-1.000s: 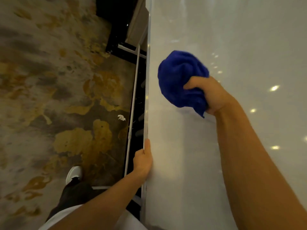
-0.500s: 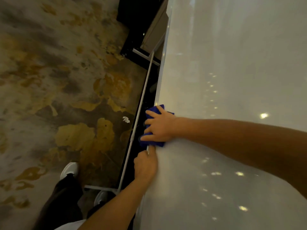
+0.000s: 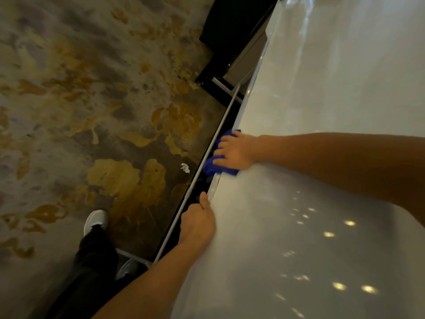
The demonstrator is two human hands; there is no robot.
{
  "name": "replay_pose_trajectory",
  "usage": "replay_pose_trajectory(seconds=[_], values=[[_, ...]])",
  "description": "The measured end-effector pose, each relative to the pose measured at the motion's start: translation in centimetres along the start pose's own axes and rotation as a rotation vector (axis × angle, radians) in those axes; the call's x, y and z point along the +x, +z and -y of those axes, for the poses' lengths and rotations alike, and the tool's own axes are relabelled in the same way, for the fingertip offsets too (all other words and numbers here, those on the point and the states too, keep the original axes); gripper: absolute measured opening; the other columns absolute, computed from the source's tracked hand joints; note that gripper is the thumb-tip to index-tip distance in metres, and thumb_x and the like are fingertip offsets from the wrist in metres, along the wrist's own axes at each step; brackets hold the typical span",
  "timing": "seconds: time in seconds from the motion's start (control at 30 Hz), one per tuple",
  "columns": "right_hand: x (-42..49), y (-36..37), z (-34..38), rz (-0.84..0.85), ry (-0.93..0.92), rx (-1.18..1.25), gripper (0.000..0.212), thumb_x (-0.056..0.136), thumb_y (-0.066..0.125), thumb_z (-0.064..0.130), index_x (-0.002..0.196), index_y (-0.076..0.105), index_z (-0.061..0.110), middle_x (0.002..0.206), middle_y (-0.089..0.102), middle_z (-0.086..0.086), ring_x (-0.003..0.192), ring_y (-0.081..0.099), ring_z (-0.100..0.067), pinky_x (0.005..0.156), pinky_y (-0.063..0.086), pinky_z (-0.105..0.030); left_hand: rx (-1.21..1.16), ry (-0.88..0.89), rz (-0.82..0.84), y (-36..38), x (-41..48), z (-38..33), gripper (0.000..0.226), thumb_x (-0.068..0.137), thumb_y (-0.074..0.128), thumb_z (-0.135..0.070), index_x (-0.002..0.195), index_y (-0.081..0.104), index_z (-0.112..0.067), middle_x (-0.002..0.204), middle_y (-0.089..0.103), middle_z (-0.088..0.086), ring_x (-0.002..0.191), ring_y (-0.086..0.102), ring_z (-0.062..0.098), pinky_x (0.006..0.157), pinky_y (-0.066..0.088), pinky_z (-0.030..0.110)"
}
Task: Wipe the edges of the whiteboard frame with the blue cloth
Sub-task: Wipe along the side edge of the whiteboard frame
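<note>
The whiteboard fills the right side, glossy, with light spots reflected in it. Its frame edge runs diagonally from the lower middle to the top right. My right hand presses the blue cloth onto that edge, fingers spread over it; most of the cloth is hidden under the hand. My left hand grips the same edge a short way below the cloth, thumb on the board face.
A white stand rail runs beside the edge over a dark gap. Patterned grey-and-yellow carpet lies to the left, with a small white scrap. My white shoe and dark trouser leg are below. Black furniture stands at the top.
My right hand brought the cloth from the board face down to the frame edge, then slid it slightly farther from my left hand. The view shifted; the left hand kept its grip.
</note>
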State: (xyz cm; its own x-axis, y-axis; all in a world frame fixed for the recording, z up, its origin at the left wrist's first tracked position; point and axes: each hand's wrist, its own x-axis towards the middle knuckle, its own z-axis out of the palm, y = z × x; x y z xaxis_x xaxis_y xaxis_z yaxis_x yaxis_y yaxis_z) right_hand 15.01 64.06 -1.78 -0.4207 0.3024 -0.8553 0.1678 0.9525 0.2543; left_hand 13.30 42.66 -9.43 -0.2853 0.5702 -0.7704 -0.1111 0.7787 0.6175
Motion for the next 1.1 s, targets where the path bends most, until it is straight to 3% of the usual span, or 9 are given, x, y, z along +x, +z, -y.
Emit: replay_pose_trajectory(seconds=[0.1, 0.27, 0.33, 0.5, 0.73, 0.83, 0.97, 1.03, 1.1], values=[[1.6, -1.3, -4.0, -0.015, 0.249, -0.051, 0.050, 0.105, 0.023, 0.046, 0.145, 0.041, 0.021, 0.149, 0.043, -0.009, 0.141, 0.029, -0.035, 0.116, 0.019, -0.057, -0.013, 0.030, 0.008, 0.3, 0.3, -0.4, 0.073, 0.099, 0.016, -0.056, 0.112, 0.062, -0.002, 0.107, 0.066, 0.019, 0.096, 0.064, 0.031, 0.088, 0.053, 0.043], [0.0, 1.1, 3.3, 0.094, -0.164, -0.036, 0.062, 0.094, 0.016, 0.056, 0.145, 0.040, 0.028, 0.150, 0.044, -0.004, 0.143, 0.027, -0.034, 0.116, 0.012, -0.063, 0.021, -0.009, -0.002, 0.0, 0.1, -1.1, 0.069, 0.101, 0.018, -0.052, 0.116, 0.061, 0.000, 0.113, 0.065, 0.021, 0.102, 0.062, 0.034, 0.084, 0.048, 0.040], [-0.9, 0.5, 2.9, 0.102, -0.207, -0.034, 0.058, 0.098, 0.019, 0.052, 0.146, 0.039, 0.027, 0.150, 0.044, -0.004, 0.143, 0.028, -0.033, 0.116, 0.012, -0.063, 0.025, -0.005, 0.007, -0.1, -0.2, -1.6, 0.068, 0.101, 0.018, -0.051, 0.116, 0.061, 0.001, 0.114, 0.065, 0.022, 0.103, 0.062, 0.035, 0.089, 0.050, 0.042], [1.5, -1.6, -3.6, -0.011, 0.228, 0.006, 0.052, 0.105, 0.024, 0.046, 0.148, 0.038, 0.021, 0.151, 0.041, -0.008, 0.144, 0.026, -0.035, 0.118, 0.016, -0.059, -0.012, -0.009, 0.070, -0.9, 0.6, -2.7, 0.069, 0.101, 0.017, -0.052, 0.127, 0.055, 0.001, 0.128, 0.058, 0.022, 0.118, 0.055, 0.036, 0.104, 0.044, 0.048], [3.2, 0.5, -4.7, -0.028, 0.244, 0.103, 0.059, 0.102, 0.021, 0.054, 0.150, 0.036, 0.023, 0.159, 0.033, -0.004, 0.151, 0.009, -0.034, 0.120, 0.005, -0.059, -0.135, -0.099, 0.312, 0.2, 5.6, -9.1, 0.072, 0.097, 0.023, -0.060, 0.126, 0.056, -0.003, 0.122, 0.061, 0.016, 0.111, 0.057, 0.032, 0.103, 0.044, 0.043], [4.3, 0.5, -7.6, -0.062, 0.308, 0.147, 0.061, 0.101, 0.017, 0.055, 0.151, 0.034, 0.023, 0.161, 0.029, -0.004, 0.152, 0.005, -0.031, 0.120, 0.001, -0.057, -0.131, -0.136, 0.354, 1.0, 8.3, -11.8, 0.069, 0.098, 0.027, -0.059, 0.129, 0.055, -0.004, 0.120, 0.060, 0.013, 0.100, 0.056, 0.027, 0.088, 0.042, 0.034], [6.9, -0.8, -14.1, -0.070, 0.448, 0.137, 0.062, 0.102, 0.014, 0.054, 0.155, 0.024, 0.024, 0.165, 0.019, -0.002, 0.152, 0.001, -0.031, 0.121, 0.000, -0.057, -0.339, -0.410, 0.526, 0.6, 11.3, -14.3, 0.065, 0.094, 0.039, -0.061, 0.129, 0.055, -0.009, 0.117, 0.066, 0.015, 0.106, 0.062, 0.034, 0.096, 0.050, 0.045], [8.0, -1.1, -15.8, -0.067, 0.494, 0.129, 0.061, 0.102, 0.015, 0.052, 0.155, 0.024, 0.024, 0.166, 0.016, -0.004, 0.152, -0.001, -0.033, 0.120, -0.001, -0.058, -0.510, -0.496, 0.637, -0.1, 13.1, -16.4, 0.064, 0.092, 0.041, -0.063, 0.121, 0.062, -0.009, 0.098, 0.073, 0.016, 0.096, 0.067, 0.034, 0.082, 0.056, 0.046], [7.9, -1.2, -14.8, -0.065, 0.436, 0.137, 0.059, 0.102, 0.018, 0.052, 0.152, 0.031, 0.024, 0.164, 0.021, -0.006, 0.152, 0.000, -0.036, 0.120, 0.000, -0.060, -0.630, -0.573, 0.748, -0.9, 14.8, -18.1, 0.079, 0.088, 0.034, -0.072, 0.119, 0.065, -0.006, 0.104, 0.073, 0.019, 0.099, 0.066, 0.036, 0.078, 0.054, 0.045]])
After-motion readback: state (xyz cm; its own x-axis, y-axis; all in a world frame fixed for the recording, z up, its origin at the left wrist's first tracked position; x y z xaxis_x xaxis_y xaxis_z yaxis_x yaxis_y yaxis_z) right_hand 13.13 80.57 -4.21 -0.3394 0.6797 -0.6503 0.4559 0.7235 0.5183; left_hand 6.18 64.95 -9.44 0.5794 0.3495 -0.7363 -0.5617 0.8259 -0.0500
